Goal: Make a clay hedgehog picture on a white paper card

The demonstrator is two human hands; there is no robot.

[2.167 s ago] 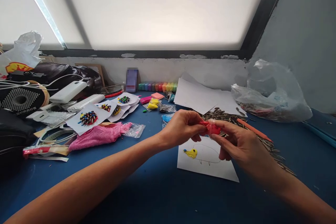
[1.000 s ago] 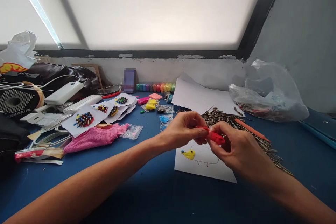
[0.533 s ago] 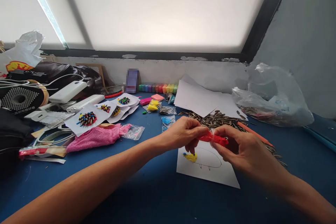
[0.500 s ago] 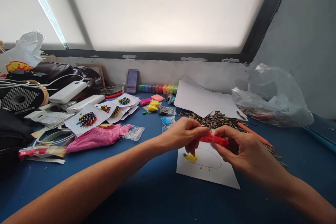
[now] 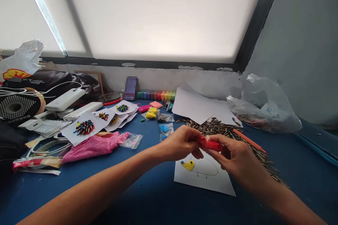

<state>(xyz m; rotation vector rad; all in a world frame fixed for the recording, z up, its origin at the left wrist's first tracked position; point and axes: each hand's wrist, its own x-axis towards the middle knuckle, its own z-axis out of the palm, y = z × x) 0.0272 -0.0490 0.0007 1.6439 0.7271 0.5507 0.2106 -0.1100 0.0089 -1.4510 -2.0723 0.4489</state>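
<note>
My left hand [image 5: 182,144] and my right hand [image 5: 236,154] pinch a small packet of red modelling clay [image 5: 213,145] between them, its clear wrapper showing near the middle. Both hands are closed on it, above a white sheet of paper [image 5: 203,184]. On that sheet is a pencilled oval body with short legs. Yellow clay [image 5: 188,165] fills the head at its left end, with a dark eye and a blue tip at the snout. My fingers cover the upper part of the drawing.
Sunflower seeds [image 5: 211,125] are heaped behind my hands, beside an orange stick [image 5: 249,140]. Blank paper [image 5: 192,105] and a plastic bag [image 5: 266,109] lie further back. At left are finished seed pictures [image 5: 87,126], a pink cloth [image 5: 91,147] and a white power bank [image 5: 65,99]. Clay packets [image 5: 166,130] lie mid-table.
The whole view has shifted slightly, with the scene sitting lower and more to the left. Both hands stay on the red clay packet, and the yellow head is less covered by my left fingers.
</note>
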